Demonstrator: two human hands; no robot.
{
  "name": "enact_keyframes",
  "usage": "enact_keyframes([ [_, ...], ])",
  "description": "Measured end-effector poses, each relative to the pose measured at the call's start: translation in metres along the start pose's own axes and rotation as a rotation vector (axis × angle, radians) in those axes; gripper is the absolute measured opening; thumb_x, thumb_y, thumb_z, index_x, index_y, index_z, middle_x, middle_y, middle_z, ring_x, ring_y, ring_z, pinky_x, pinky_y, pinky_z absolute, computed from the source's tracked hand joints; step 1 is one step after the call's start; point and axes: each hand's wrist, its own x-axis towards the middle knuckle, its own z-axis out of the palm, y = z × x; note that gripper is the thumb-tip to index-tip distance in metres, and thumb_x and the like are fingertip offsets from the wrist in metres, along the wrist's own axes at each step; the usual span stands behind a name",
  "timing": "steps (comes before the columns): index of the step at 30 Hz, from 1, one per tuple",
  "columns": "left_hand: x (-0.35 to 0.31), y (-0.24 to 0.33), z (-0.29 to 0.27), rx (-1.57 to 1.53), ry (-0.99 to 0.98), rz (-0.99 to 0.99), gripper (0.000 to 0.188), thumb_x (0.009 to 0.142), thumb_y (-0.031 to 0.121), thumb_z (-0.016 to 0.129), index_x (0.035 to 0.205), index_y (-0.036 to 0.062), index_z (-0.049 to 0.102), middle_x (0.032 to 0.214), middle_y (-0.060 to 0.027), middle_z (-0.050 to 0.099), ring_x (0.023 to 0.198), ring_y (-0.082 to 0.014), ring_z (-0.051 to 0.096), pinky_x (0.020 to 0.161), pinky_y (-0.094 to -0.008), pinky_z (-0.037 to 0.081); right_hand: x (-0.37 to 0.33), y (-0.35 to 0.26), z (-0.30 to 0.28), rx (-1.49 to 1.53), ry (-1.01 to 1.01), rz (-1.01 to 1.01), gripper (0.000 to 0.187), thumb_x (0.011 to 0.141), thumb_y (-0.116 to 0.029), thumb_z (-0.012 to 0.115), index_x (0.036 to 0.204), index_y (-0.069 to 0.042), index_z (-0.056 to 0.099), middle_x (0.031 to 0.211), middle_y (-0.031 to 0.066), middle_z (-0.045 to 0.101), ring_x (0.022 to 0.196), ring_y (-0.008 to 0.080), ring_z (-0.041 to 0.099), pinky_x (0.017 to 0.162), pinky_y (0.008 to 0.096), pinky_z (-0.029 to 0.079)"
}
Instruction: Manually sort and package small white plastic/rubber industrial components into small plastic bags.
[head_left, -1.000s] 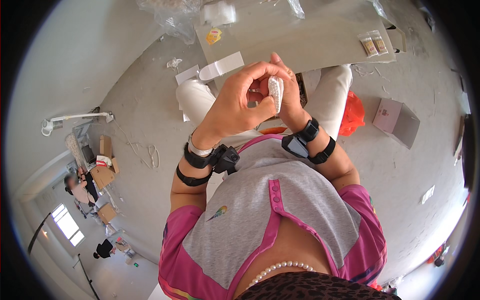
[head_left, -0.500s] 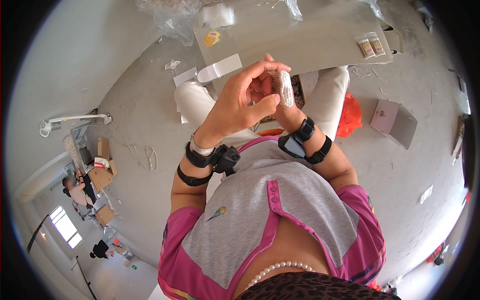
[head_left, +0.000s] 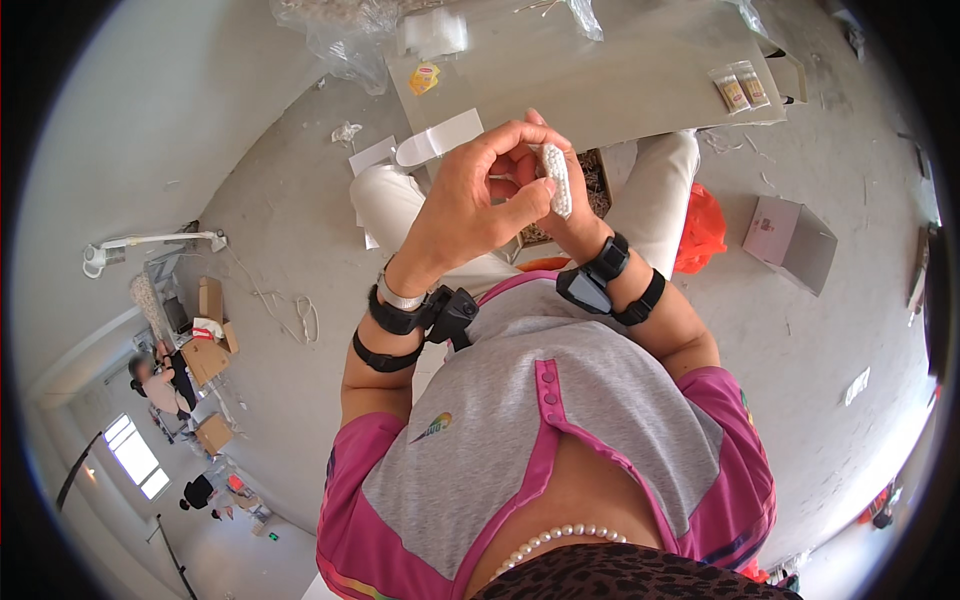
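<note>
1. Holding a compact white bundle of knobbly-tipped sticks (head_left: 556, 182) — swabs, by the look of them — up between the hands, above the lap and just off the near edge of the table (head_left: 580, 80).
2. Left hand (head_left: 470, 200): grip clamped on the bundle, thumb pressed to its left side toward the near end, forefinger arched over to its far end. Remaining fingers curled in behind.
3. Right hand (head_left: 580, 205): behind and to the right of the bundle, close against it. Its fingers are mostly hidden; cannot tell whether that grip is closed or only backing the bundle.
4. Bundle stands on a slight slant, its tips in a narrow strip facing the wearer.
5. Step in hand, as judged: gathering and evening the sticks between both hands. The next move seems to call for steady, light pressure from both sides — enough to stop sticks slipping, not enough to crush the tips.
6. Below the hands, between the knees: an open box (head_left: 606, 190) with brownish contents, partly hidden.
7. On the table: two filled clear packets (head_left: 738, 88) at right; a yellow label (head_left: 424, 77) and a stack of clear sleeves (head_left: 435, 32) at left. White card (head_left: 455, 132) at the near left corner.
8. Floor, right: a red-orange bag (head_left: 703, 230) near the knee, then an open carton (head_left: 790, 245).
</note>
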Motion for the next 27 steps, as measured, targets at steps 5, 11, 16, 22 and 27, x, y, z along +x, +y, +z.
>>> enact_keyframes([
  [5,0.000,0.002,-0.002,0.024,-0.020,-0.010,0.032,0.087,0.008,0.068,0.118,0.0013,0.065,0.089,-0.0027,0.064,0.081,-0.0091,0.064,0.079,-0.0270,0.057,0.000,-0.004,-0.001,0.002,-0.043,0.028,0.033,0.110,-0.025,0.047,0.107,0.000,0.068,0.091,0.0092,0.071,0.074,0.0163,0.069,0.065,0.0310,0.059],
  [11,0.001,0.005,-0.002,0.016,-0.036,-0.019,0.030,0.085,0.005,0.064,0.115,0.0007,0.065,0.088,-0.0020,0.062,0.082,-0.0092,0.062,0.081,-0.0265,0.056,-0.005,-0.014,0.011,-0.085,-0.022,0.021,0.041,0.109,-0.034,0.049,0.100,-0.002,0.071,0.082,0.0075,0.072,0.069,0.0152,0.069,0.058,0.0285,0.058],
  [16,0.002,0.001,-0.003,-0.070,-0.064,-0.034,0.030,0.084,0.003,0.063,0.114,-0.0002,0.063,0.089,-0.0009,0.058,0.081,-0.0076,0.057,0.078,-0.0254,0.053,-0.007,-0.014,0.016,-0.131,0.023,-0.019,0.042,0.109,-0.037,0.050,0.095,-0.003,0.071,0.078,0.0074,0.071,0.064,0.0153,0.069,0.053,0.0275,0.056],
  [22,0.003,-0.011,0.000,-0.117,-0.061,-0.032,0.034,0.083,0.000,0.061,0.117,-0.0013,0.061,0.089,-0.0004,0.056,0.079,-0.0077,0.053,0.074,-0.0248,0.051,-0.004,-0.007,0.004,-0.106,0.029,-0.029,0.039,0.109,-0.034,0.050,0.094,-0.003,0.069,0.076,0.0066,0.070,0.063,0.0138,0.068,0.052,0.0265,0.055],
  [27,0.001,-0.006,0.002,-0.211,-0.075,-0.052,0.045,0.083,0.000,0.061,0.127,-0.0003,0.059,0.092,-0.0003,0.053,0.080,-0.0084,0.052,0.074,-0.0254,0.052,0.004,-0.003,-0.004,-0.032,0.032,0.017,0.032,0.109,-0.026,0.049,0.097,-0.003,0.067,0.072,0.0050,0.066,0.059,0.0128,0.063,0.053,0.0257,0.054],
])
